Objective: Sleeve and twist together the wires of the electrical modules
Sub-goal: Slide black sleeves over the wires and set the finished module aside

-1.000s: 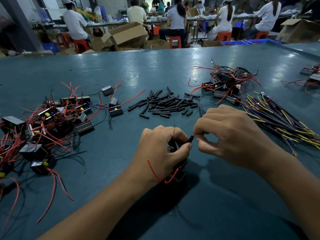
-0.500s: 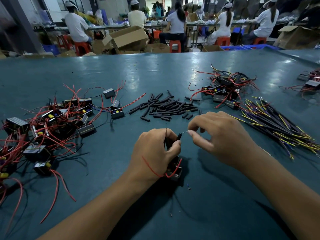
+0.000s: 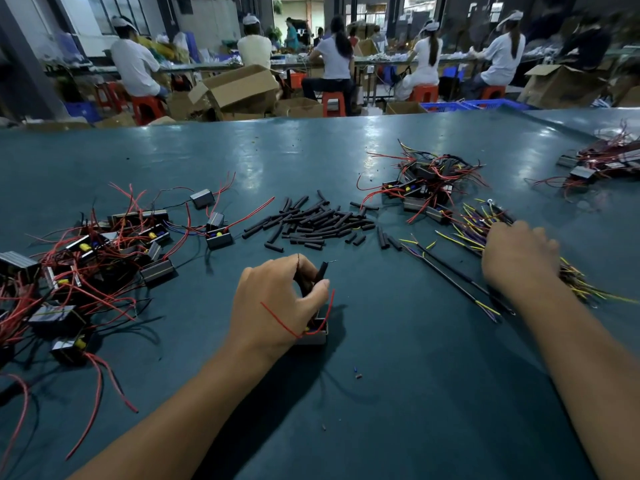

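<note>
My left hand (image 3: 277, 299) grips a small grey electrical module (image 3: 317, 332) near the table's middle. Its red wire (image 3: 277, 317) loops over my wrist. A black sleeve (image 3: 320, 270) sits on its upright wire between thumb and fingers, bare wire tip poking out. My right hand (image 3: 519, 261) lies on the pile of yellow, purple and black loose wires (image 3: 478, 223) at the right, fingers spread over it; whether it holds a wire is hidden. A heap of black sleeve pieces (image 3: 311, 223) lies beyond my left hand.
A tangle of modules with red wires (image 3: 86, 258) fills the left side. Another module pile (image 3: 426, 188) sits behind the loose wires, and a third (image 3: 595, 168) at the far right. Beyond the table (image 3: 311, 150), several people sit at benches among cardboard boxes.
My right hand has left the sleeve at my left hand and moved right onto the loose wire pile. My left hand still holds the module with the sleeve on its wire.
</note>
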Available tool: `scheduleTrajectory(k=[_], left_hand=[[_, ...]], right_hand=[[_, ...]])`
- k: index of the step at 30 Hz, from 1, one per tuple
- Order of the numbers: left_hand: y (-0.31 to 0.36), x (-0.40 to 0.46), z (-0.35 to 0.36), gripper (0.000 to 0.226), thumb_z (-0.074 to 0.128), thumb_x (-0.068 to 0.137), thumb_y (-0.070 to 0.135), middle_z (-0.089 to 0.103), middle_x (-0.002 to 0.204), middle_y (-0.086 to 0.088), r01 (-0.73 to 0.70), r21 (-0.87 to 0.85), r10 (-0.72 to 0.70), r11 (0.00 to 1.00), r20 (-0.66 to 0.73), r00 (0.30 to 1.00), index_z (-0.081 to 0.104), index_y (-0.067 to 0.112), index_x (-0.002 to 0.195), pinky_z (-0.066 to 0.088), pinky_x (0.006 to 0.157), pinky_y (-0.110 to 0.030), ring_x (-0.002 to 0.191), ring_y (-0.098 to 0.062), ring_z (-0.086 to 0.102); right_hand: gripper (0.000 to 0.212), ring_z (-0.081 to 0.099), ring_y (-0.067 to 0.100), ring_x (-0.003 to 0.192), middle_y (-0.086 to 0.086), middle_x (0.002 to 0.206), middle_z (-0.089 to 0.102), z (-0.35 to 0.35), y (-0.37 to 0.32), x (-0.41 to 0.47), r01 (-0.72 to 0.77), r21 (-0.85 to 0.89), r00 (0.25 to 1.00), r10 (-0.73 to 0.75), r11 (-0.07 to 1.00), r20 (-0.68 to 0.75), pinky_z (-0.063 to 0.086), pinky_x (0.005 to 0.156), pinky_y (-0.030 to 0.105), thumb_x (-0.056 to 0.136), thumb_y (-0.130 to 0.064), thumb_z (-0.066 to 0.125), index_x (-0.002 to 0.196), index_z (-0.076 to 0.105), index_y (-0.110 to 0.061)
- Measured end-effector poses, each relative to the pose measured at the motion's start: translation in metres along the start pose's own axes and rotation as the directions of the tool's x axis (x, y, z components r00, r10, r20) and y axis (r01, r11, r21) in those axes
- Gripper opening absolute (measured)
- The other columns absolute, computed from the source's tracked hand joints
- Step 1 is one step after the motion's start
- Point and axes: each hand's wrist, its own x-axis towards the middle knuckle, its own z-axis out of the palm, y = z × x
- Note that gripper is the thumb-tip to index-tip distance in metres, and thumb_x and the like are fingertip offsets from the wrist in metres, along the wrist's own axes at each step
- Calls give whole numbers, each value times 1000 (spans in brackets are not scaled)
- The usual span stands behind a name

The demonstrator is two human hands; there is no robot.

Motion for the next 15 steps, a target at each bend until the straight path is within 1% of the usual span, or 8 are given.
scheduleTrajectory(k=[3, 6, 8, 10, 11, 12, 14, 15], left_hand=[[2, 1, -5, 15, 78, 81, 38, 63, 71, 26, 47, -85, -46, 995, 22, 999, 67, 28, 78, 52, 79, -47, 59, -2, 53], [6, 1, -10, 24, 75, 77, 48, 65, 76, 23, 60, -135, -57, 989, 30, 998, 68, 28, 89, 52, 81, -49, 64, -5, 56], [11, 1, -13, 33, 69, 74, 55, 67, 81, 18, 61, -182, -57, 981, 27, 998, 66, 31, 97, 49, 86, -52, 77, -13, 60], [17, 1, -15, 44, 64, 73, 63, 67, 91, 18, 38, -218, -37, 975, 12, 999, 63, 33, 105, 47, 91, -51, 89, -12, 61], [19, 2, -17, 47, 62, 74, 64, 67, 94, 18, 22, -243, -24, 970, -5, 1000, 63, 33, 108, 46, 93, -52, 92, -11, 61], [20, 3, -19, 47, 60, 76, 64, 67, 95, 19, 5, -273, -12, 962, -26, 1000, 63, 32, 110, 46, 95, -52, 95, -11, 61], [20, 6, -25, 44, 57, 82, 60, 67, 99, 17, -25, -365, 1, 931, -66, 998, 63, 29, 112, 48, 96, -49, 99, -12, 62], [20, 8, -28, 42, 54, 85, 57, 68, 100, 14, -34, -421, -2, 906, -86, 996, 64, 27, 113, 49, 96, -44, 100, -11, 63]], right_hand=[[34, 49, 38, 121, 18, 130, 55, 0, 1, 2, -6, 5, 999, 6, 1000, -31, 40, 98, 44, 94, -15, 50, 127, 56, -9], [32, 52, 38, 117, 19, 127, 57, -2, 0, 2, -9, 13, 1000, 9, 1000, -27, 42, 96, 43, 93, -12, 52, 124, 59, -7], [25, 56, 38, 112, 21, 121, 61, -5, -1, 0, 22, 85, 997, -16, 996, -78, 44, 92, 43, 96, -14, 54, 119, 58, -7], [13, 61, 37, 98, 20, 108, 66, -11, -6, -5, 134, 235, 978, -91, 963, -187, 46, 81, 42, 97, -15, 55, 109, 57, -9], [7, 60, 35, 88, 17, 101, 67, -14, -9, -8, 230, 314, 953, -148, 921, -264, 45, 74, 41, 97, -16, 56, 103, 56, -11], [5, 57, 32, 80, 14, 95, 66, -17, -12, -13, 349, 384, 910, -211, 855, -356, 43, 69, 38, 97, -17, 58, 99, 56, -13], [5, 56, 30, 75, 8, 88, 66, -28, -18, -22, 582, 453, 778, -300, 675, -552, 43, 66, 36, 96, -18, 60, 97, 57, -15], [4, 58, 25, 75, 4, 87, 67, -33, -20, -25, 662, 463, 716, -315, 590, -623, 45, 67, 35, 95, -18, 61, 98, 59, -15]])
